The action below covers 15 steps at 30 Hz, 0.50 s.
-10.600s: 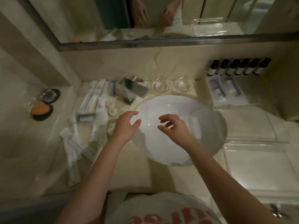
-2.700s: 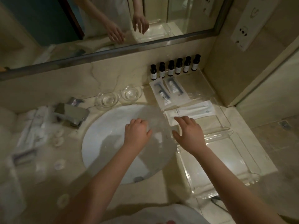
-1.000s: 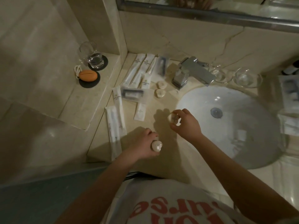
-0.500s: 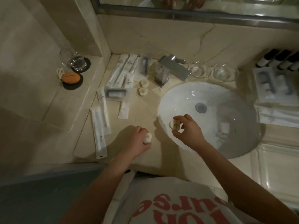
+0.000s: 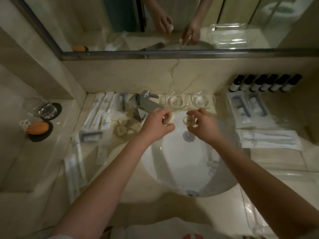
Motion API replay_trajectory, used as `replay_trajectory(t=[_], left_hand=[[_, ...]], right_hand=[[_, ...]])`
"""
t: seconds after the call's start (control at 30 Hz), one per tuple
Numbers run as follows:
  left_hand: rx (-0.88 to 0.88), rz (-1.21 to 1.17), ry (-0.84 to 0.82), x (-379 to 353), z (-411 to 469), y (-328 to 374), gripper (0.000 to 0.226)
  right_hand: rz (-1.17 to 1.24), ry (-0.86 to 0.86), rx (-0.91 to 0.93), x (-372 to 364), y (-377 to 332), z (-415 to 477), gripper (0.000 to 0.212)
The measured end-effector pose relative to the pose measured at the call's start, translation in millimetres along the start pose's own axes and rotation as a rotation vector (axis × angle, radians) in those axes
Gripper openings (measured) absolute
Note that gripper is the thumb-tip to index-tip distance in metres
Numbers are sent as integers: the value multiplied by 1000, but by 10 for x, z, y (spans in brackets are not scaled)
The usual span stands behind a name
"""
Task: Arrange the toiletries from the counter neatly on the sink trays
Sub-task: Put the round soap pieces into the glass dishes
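My left hand (image 5: 156, 125) grips a small round wrapped soap (image 5: 169, 119) over the sink's back rim. My right hand (image 5: 202, 125) grips a second round soap (image 5: 189, 120) beside it. Just beyond them stand two clear glass dishes, the left dish (image 5: 173, 101) and the right dish (image 5: 202, 100). Several white sachets (image 5: 99, 112) and more round soaps (image 5: 122, 129) lie on the counter left of the faucet (image 5: 144, 105). A clear tray (image 5: 276, 133) on the right holds white packets (image 5: 269, 140) and boxed kits (image 5: 247, 107).
A white basin (image 5: 188, 166) fills the middle. Several small dark-capped bottles (image 5: 264, 82) line the back wall at right. On the left ledge sit a glass (image 5: 40, 107) and an orange object (image 5: 37, 128) on black coasters. A mirror (image 5: 172, 23) spans the back.
Both hands, each holding a round soap, have moved from the counter's front left edge up to the back of the sink near the glass dishes. The view has shifted right.
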<state>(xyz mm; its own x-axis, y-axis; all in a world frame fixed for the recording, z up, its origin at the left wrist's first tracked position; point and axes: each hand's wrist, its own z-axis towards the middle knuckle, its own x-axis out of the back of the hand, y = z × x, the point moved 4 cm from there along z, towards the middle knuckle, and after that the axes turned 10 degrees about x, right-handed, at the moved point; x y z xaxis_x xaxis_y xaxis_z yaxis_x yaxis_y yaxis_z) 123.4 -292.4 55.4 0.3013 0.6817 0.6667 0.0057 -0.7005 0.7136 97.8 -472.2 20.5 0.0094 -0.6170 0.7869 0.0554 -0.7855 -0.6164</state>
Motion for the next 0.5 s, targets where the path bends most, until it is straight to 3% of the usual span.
replay_trajectory(t=[0.17,0.5], left_hand=[[15,-24,-75,56,638,429,29],[336,235,-379,-249,1674,305,23]], right_hand=[[-65,-28,-15,154,220,511,53],[-202,-239,16,-1,502,1332,56]])
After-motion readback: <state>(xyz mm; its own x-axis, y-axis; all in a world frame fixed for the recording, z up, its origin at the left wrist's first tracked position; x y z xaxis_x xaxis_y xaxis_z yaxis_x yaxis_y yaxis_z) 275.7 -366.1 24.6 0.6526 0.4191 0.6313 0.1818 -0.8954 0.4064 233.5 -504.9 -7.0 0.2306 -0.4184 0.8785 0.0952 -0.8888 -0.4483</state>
